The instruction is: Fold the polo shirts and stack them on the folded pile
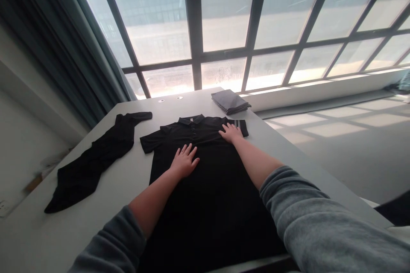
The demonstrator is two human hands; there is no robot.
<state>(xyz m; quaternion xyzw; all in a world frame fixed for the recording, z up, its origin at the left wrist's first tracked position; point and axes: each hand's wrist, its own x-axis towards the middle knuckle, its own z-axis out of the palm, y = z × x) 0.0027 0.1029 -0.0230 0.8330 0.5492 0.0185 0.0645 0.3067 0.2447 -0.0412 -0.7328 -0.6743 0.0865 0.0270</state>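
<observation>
Two flat, open palms weigh down a black polo shirt (pixel 208 204) spread collar-away on the grey table (pixel 121 181), left hand (pixel 184 161) at mid-chest, right hand (pixel 231 132) at the far shoulder, apparently holding the cloth smooth; folded grey garment (pixel 229 101) beyond

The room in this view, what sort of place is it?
Probably an office-like workroom in a city building: tall windows face another building, and a long grey table holds a black shirt spread flat, another black garment and a folded grey pile.

Crumpled black garment (pixel 96 162) and folded grey cloth (pixel 230 101) on pale table (pixel 128 187)
</observation>
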